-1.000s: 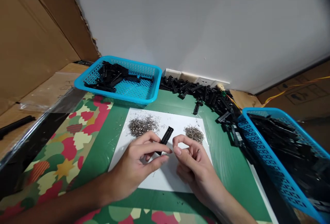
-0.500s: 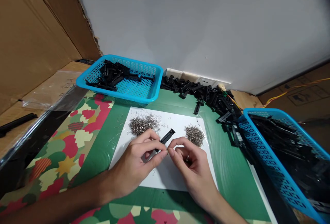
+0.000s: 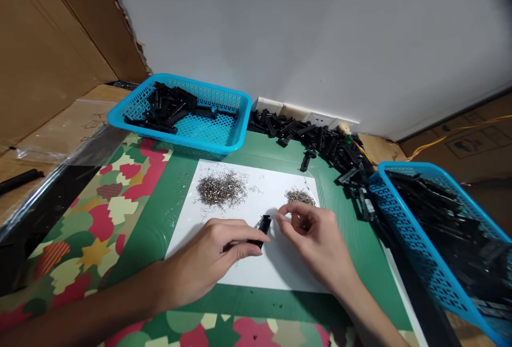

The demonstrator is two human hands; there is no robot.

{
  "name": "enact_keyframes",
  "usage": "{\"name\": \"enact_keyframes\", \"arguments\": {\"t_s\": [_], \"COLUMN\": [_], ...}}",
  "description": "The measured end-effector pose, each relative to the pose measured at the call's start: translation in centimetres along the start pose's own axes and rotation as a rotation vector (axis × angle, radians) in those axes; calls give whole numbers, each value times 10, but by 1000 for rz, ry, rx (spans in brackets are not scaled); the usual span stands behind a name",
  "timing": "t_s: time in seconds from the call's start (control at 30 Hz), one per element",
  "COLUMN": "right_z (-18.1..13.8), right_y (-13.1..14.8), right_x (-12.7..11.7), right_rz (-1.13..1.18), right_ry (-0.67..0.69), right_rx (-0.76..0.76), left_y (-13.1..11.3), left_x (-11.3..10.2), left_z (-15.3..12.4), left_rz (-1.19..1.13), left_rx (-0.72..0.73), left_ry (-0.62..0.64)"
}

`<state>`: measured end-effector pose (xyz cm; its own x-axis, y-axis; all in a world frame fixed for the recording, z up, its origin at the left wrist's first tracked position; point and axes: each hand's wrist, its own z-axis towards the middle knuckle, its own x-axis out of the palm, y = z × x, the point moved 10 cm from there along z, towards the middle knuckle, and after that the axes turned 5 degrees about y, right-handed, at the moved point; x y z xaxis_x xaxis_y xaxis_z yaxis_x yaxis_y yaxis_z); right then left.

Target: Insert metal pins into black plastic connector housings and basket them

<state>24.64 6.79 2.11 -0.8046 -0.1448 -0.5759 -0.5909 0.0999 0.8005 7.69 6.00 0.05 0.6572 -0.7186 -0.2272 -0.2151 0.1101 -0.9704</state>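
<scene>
Over the white sheet (image 3: 276, 277), my left hand (image 3: 224, 248) grips a short black plastic part (image 3: 264, 224) between thumb and fingers; its far end points up and away. Just to the right, my right hand (image 3: 312, 230) has thumb and forefinger brought together in a pinch, apart from the part. Whatever lies between those fingertips is too small to make out. Beyond my left hand is a large pile of tiny bent metal wire pieces (image 3: 222, 188). A smaller pile of similar metal pieces (image 3: 300, 196) is partly hidden behind my right hand.
A blue basket (image 3: 188, 142) with black parts stands at the back left, another blue basket (image 3: 424, 251) at the right. Many loose black parts (image 3: 320, 142) lie heaped along the wall by the sockets (image 3: 318, 119). A green mat (image 3: 148, 240) covers the table.
My hands have moved apart, the right one slightly right and up. The black part has been turned more upright in my left hand and sits lower. The view has shifted a little.
</scene>
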Motion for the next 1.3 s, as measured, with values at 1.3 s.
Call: {"name": "enact_keyframes", "arguments": {"t_s": [1.3], "right_z": [-5], "right_y": [-2], "right_x": [18], "right_rz": [-62], "right_ry": [161], "right_rx": [-94], "left_y": [-6], "left_x": [-10], "left_z": [-6], "left_rz": [61], "left_rx": [171], "left_ry": [-86]}}
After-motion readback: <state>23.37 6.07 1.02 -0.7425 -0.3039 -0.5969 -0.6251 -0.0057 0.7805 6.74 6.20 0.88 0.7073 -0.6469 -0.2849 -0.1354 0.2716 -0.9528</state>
